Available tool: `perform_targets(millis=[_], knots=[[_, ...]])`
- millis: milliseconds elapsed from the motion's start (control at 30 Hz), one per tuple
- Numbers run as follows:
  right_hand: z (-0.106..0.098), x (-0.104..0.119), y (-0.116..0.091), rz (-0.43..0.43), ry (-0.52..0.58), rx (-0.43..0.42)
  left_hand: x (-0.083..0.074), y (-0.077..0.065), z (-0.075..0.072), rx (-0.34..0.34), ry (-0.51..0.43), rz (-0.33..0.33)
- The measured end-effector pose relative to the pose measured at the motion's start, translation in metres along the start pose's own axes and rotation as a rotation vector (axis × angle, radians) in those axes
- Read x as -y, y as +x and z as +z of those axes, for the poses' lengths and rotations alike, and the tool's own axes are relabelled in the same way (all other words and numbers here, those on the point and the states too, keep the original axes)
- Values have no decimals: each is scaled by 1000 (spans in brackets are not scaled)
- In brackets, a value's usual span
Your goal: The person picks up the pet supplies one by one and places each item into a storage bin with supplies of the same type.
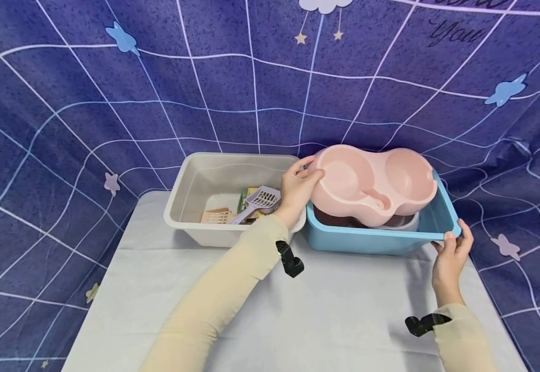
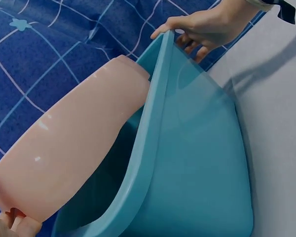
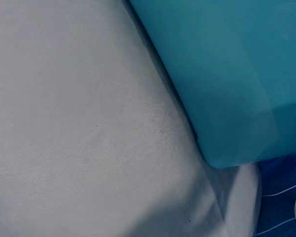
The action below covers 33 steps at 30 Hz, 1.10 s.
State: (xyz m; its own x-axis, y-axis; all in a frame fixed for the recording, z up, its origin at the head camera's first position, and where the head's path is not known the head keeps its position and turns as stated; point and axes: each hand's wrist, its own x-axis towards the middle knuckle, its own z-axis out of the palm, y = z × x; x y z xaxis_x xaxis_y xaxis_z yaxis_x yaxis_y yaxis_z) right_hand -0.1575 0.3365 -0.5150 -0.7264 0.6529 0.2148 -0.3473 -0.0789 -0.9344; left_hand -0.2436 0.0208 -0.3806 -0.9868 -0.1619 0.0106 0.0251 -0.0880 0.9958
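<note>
A pink double pet bowl [image 1: 377,204] with two round hollows lies tilted over the blue bin [image 1: 367,245]. My left hand [image 1: 295,191] pinches the bowl's left end between thumb and fingers, just above where the two bins meet. At the bin's front right corner, my right hand [image 1: 451,258] grips the rim. In the left wrist view, the bowl's smooth underside [image 2: 74,138] shows above the bin's opening, with the right hand [image 2: 212,27] at the far rim. Under the bowl, a whitish rounded thing [image 1: 407,223] and something dark sit in the bin, mostly hidden.
A light grey bin [image 1: 188,227] stands to the left, close beside the blue one. Inside it are a purple slotted litter scoop [image 1: 260,199], a beige slotted scoop [image 1: 217,216] and small green and yellow items. A patterned blue curtain [image 1: 205,77] hangs behind the white-covered table [image 1: 326,310].
</note>
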Motion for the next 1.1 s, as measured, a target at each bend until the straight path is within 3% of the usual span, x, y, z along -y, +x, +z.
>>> perform_targets(millis=[200, 533, 900, 1100], knots=[[0, 0, 1, 8, 17, 13, 5, 0, 8, -7, 65, -14], [1, 0, 1, -2, 40, -4, 18, -4, 21, 38, 71, -5], [-3, 0, -1, 6, 15, -9, 30, -9, 24, 9, 111, -35], [0, 1, -2, -2, 20, -9, 29, -6, 23, 43, 144, -21]])
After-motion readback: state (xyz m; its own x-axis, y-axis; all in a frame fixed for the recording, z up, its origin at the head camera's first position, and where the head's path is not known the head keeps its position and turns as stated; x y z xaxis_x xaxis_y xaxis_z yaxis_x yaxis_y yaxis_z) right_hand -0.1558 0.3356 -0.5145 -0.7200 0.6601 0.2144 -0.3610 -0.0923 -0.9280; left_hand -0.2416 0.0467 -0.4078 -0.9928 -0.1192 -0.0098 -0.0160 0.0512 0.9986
